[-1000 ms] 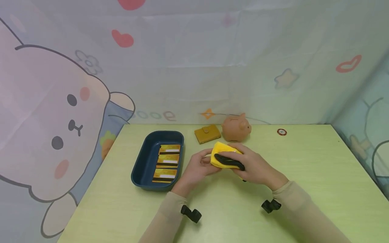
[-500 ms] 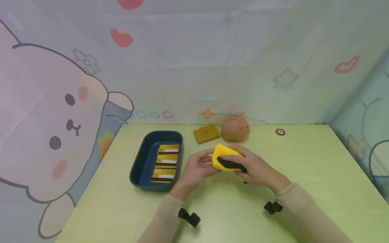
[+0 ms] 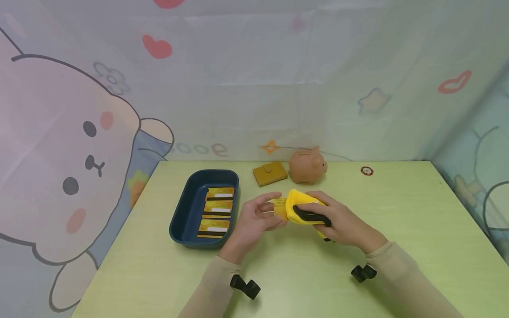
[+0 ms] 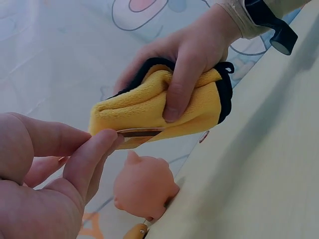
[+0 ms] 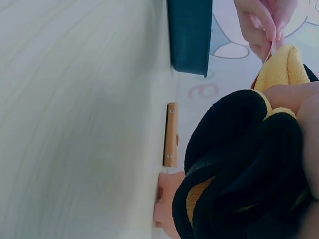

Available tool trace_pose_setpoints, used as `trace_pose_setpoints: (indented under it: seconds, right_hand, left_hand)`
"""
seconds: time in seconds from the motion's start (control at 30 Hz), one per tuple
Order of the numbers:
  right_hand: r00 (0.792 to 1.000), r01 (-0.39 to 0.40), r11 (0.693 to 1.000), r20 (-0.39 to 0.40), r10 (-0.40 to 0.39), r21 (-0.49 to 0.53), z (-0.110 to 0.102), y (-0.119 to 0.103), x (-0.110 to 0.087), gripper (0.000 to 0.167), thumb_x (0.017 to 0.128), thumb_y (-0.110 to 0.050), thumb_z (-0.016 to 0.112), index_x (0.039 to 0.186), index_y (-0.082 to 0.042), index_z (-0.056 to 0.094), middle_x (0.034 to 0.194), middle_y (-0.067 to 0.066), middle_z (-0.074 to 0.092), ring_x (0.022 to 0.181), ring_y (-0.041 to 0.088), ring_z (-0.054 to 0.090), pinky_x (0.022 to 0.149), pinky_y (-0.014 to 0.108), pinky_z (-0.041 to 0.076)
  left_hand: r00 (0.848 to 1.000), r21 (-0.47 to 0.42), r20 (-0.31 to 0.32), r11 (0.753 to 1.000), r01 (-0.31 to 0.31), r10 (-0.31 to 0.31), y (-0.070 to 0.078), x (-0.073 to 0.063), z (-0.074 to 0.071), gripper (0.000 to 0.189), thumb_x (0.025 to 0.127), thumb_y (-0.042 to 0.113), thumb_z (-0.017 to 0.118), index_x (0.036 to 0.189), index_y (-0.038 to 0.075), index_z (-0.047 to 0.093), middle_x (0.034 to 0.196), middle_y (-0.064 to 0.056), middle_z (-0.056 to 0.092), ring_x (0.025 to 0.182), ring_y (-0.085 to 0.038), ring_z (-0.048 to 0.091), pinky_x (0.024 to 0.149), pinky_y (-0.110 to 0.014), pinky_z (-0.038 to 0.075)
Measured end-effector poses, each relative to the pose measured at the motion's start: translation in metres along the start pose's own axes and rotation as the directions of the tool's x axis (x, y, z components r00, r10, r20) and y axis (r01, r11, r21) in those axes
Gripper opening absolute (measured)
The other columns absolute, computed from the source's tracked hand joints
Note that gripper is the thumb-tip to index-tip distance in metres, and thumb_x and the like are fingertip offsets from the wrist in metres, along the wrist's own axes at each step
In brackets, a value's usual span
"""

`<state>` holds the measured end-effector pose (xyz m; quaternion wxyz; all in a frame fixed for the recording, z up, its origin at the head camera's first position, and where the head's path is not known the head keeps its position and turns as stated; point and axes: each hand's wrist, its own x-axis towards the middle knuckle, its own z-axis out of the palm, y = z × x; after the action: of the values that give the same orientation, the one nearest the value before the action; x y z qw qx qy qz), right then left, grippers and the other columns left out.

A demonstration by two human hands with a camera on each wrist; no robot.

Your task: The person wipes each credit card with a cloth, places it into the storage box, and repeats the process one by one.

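Note:
My left hand [image 3: 253, 216] pinches the left end of a yellow card [image 3: 280, 207] between thumb and fingers. My right hand [image 3: 339, 219] grips a folded yellow cleaning cloth [image 3: 296, 206] with black edging. In the left wrist view the card [image 4: 143, 133] shows a dark stripe and lies against the underside of the cloth [image 4: 132, 107]. The right thumb presses on the cloth's side there. Folded black edging of the cloth [image 5: 234, 149] fills much of the right wrist view, with part of the right hand at its right border. Both hands are raised over the table.
Left of the hands stands a dark blue tray [image 3: 179, 225] with three yellow cards [image 3: 216, 210] in a column. Behind the hands are a mustard card wallet [image 3: 269, 173] and a pink piggy bank [image 3: 307, 166]. A red and white round chip [image 3: 367, 171] lies at the back right.
The cloth and right hand have moved slightly right, away from the left hand. More of the card now shows between the left fingers and the cloth.

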<state>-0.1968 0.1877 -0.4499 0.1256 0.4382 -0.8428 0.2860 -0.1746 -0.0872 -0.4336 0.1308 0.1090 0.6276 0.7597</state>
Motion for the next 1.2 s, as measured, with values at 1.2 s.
trace_pose_setpoints:
  seconds: [1.2]
  right_hand:
    - [0.998, -0.037, 0.989, -0.065, 0.028, -0.146, -0.033, 0.022, -0.02, 0.075, 0.078, 0.01, 0.082, 0.143, -0.023, 0.064, 0.14, 0.012, 0.057, 0.111, 0.027, 0.064, 0.081, 0.048, 0.062]
  left_hand:
    - [0.996, -0.04, -0.082, 0.999, 0.019, -0.023, 0.005, -0.003, -0.005, 0.048, 0.099, -0.01, 0.062, 0.145, -0.002, 0.055, 0.131, -0.029, 0.068, 0.111, -0.029, 0.072, 0.087, -0.046, 0.064]
